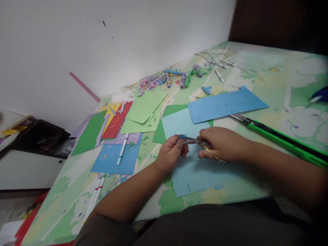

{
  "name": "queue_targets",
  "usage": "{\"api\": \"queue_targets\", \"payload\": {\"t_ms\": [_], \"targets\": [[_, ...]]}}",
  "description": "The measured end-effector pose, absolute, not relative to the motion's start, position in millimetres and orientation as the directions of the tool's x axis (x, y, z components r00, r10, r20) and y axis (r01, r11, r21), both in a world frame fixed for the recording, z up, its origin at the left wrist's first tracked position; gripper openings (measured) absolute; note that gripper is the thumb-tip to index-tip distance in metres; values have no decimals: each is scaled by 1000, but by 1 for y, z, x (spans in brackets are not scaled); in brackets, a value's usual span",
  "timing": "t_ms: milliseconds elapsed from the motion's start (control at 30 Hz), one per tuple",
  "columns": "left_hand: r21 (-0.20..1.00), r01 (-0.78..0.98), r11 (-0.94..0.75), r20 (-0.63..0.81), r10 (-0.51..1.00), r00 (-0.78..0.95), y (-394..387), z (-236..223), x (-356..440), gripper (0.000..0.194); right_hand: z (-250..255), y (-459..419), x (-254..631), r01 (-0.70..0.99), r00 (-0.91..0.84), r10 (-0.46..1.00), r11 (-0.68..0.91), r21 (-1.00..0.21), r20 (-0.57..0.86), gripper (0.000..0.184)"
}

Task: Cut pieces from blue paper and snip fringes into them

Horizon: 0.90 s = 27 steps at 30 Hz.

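My right hand (220, 142) is closed round the gold-handled scissors (197, 140), whose blades point left toward my other hand. Between the fingertips of my left hand (171, 152) is a small piece of blue paper (182, 137), its upper edge cut into a fringe. The scissor blades lie at that blue piece; whether they bite into it cannot be made out. Both hands are above a light blue sheet (194, 177). A darker blue strip of paper (225, 104) lies just beyond them.
A green box cutter (284, 138) with its blade out lies by my right forearm. Green sheets (146, 106), a red sheet (119, 119) and a blue sheet with a white marker (122, 149) on it are at left. Paper scraps (151, 83) and fringed rolls (187, 79) lie along the wall.
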<state>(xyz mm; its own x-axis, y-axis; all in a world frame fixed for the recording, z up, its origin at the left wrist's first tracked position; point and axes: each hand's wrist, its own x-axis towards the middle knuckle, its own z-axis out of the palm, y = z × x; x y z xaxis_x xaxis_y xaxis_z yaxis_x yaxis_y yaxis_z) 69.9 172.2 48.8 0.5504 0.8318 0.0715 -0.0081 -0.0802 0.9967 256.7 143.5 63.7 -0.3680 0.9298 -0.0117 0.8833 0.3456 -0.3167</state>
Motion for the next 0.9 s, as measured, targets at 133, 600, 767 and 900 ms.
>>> {"api": "queue_targets", "payload": {"t_ms": [133,600,767,900], "targets": [[995,-23,-96,93,844,528,171,49,71,27,63,143,254,884,-348,937,317,-345,-31,42],[949,187,-254,115,830,545,165,56,73,29,65,140,252,856,-381,924,338,-391,-36,42],[941,199,-275,118,815,567,165,60,71,31,64,140,253,860,-404,914,371,-350,-24,43],[956,166,-240,106,815,570,166,58,70,32,65,139,253,871,-407,913,382,-309,-15,46]]}}
